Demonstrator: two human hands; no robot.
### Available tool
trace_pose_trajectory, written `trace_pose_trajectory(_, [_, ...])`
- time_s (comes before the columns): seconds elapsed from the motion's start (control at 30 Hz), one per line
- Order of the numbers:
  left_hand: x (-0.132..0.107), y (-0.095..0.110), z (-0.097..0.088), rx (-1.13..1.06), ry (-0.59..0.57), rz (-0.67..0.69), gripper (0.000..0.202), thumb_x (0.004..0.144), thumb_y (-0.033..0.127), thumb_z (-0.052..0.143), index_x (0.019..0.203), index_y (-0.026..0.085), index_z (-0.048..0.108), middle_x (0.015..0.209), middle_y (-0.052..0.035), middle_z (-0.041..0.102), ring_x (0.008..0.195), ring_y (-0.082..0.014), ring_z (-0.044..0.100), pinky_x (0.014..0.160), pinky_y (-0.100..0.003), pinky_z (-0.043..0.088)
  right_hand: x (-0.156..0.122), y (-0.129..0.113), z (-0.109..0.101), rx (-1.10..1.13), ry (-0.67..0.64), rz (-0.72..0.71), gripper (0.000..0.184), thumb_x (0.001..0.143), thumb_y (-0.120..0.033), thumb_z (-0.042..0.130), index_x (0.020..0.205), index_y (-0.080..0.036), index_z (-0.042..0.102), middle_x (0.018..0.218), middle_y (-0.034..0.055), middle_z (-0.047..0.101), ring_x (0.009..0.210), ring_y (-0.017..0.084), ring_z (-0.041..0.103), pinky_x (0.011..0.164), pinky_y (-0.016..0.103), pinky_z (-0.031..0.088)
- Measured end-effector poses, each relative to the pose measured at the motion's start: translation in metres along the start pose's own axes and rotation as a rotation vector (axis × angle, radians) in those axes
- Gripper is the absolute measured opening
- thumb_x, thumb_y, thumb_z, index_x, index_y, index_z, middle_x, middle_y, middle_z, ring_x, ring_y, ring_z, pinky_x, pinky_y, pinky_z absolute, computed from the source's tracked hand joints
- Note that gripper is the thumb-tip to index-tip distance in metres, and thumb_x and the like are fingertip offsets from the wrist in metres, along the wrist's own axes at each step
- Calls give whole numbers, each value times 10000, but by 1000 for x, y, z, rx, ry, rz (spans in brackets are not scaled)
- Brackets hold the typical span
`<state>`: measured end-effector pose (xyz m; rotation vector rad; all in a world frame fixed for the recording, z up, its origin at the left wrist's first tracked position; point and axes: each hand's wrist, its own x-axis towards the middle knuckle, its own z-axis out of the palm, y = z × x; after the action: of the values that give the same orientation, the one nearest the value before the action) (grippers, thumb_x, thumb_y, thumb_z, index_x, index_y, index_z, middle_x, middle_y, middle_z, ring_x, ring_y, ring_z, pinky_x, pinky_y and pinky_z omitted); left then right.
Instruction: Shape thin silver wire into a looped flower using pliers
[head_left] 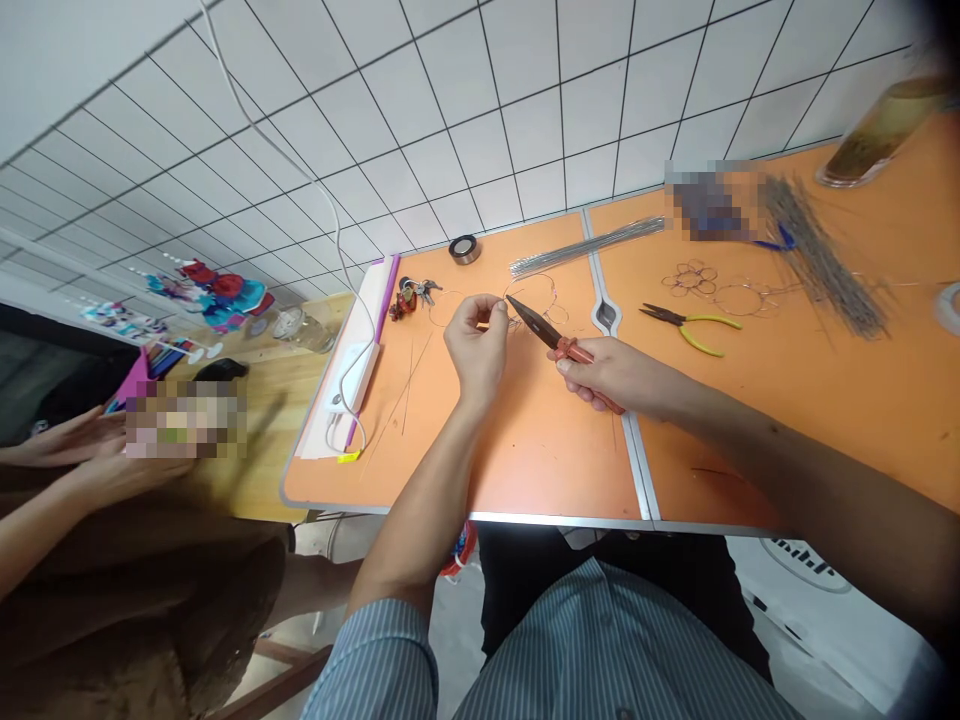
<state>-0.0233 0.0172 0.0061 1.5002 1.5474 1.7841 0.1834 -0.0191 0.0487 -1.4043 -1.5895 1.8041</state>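
My right hand (592, 372) is wrapped round the red handles of a pair of long-nose pliers (541, 326). The dark jaws point up and left, their tip close to the fingertips of my left hand (480, 345). Thumb and fingers of that left hand are pinched on a thin wire (553, 290), which bends into loops just behind the pliers. Whether the jaws touch the wire I cannot tell. To the right lie yellow-handled pliers (694, 322), and behind them a flower shape of looped wire (688, 280).
Straight wires (585, 248) and a dark wire bundle (825, 260) lie along the back. A tape roll (464, 249), keys (426, 290) and a white power strip (352, 376) sit to the left. A jar (877, 135) stands far right. Another person's hands (97, 450) are at the left table.
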Motion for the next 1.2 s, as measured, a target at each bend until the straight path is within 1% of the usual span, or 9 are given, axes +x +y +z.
trace_pose_trajectory(0.17, [1, -3, -1, -11, -22, -23, 156, 953, 359, 752, 880, 226, 719, 849, -25, 725, 775, -157, 678, 733, -283, 559, -4, -4, 0, 6, 17, -5, 245, 971, -387, 750, 927, -245, 554, 689, -23, 520, 495, 101, 392, 453, 267, 252])
trace_pose_trajectory(0.3, [1, -6, -1, -19, -26, -25, 131, 957, 341, 752, 891, 229, 738, 860, -34, 744, 793, -165, 689, 731, -288, 563, -4, -6, 0, 16, 14, -8, 138, 1012, -330, 702, 993, -244, 596, 667, -32, 504, 502, 107, 388, 450, 264, 252])
trace_pose_trajectory(0.47, [1, -6, -1, -23, -27, -27, 106, 950, 308, 738, 890, 222, 751, 849, -30, 745, 769, -162, 681, 709, -287, 542, -1, -4, 1, -4, 29, 2, 151, 1004, -332, 704, 976, -242, 586, 686, -23, 525, 520, 114, 409, 457, 264, 268])
trace_pose_trajectory(0.67, [0, -8, -2, 53, -31, 27, 116, 957, 269, 693, 857, 217, 724, 820, -15, 716, 763, -156, 658, 706, -276, 497, 7, 8, 0, -32, 21, -130, 133, 990, -315, 691, 946, -232, 597, 717, -17, 489, 591, 136, 410, 522, 276, 313])
trace_pose_trajectory(0.83, [0, -11, -3, 125, -26, 124, 134, 979, 243, 659, 852, 220, 699, 799, -7, 681, 725, -158, 607, 704, -292, 458, 11, 16, -3, -305, 109, -272, 195, 1068, -324, 561, 896, -233, 568, 740, 6, 539, 657, 175, 491, 615, 314, 362])
trace_pose_trajectory(0.97, [1, -8, -4, 259, -2, 237, 150, 956, 185, 641, 813, 222, 666, 774, -4, 666, 713, -164, 601, 706, -306, 438, 8, 18, 6, -659, 284, -280, 199, 1118, -286, 472, 1187, -200, 638, 1077, 128, 747, 902, 263, 688, 711, 336, 424])
trace_pose_trajectory(1.07, [1, -6, -4, 350, 10, 302, 179, 934, 150, 636, 771, 225, 633, 751, -6, 651, 712, -172, 592, 700, -318, 418, 5, 17, 14, -916, 419, -269, 296, 1138, -257, 399, 1311, -148, 612, 1239, 220, 727, 918, 300, 716, 698, 358, 416])
trace_pose_trajectory(1.13, [1, -7, -4, 333, 13, 287, 177, 940, 156, 636, 778, 226, 634, 753, -5, 649, 712, -172, 590, 701, -316, 423, 3, 14, 14, -872, 401, -274, 271, 1133, -256, 411, 1269, -153, 622, 1169, 200, 725, 872, 282, 687, 689, 359, 406])
trace_pose_trajectory(1.2, [0, -8, -4, 263, 17, 250, 159, 963, 185, 638, 809, 225, 652, 768, -2, 649, 710, -165, 590, 701, -307, 437, 3, 9, 9, -600, 237, -238, 206, 1121, -297, 463, 1166, -190, 633, 993, 123, 696, 769, 230, 613, 648, 338, 391])
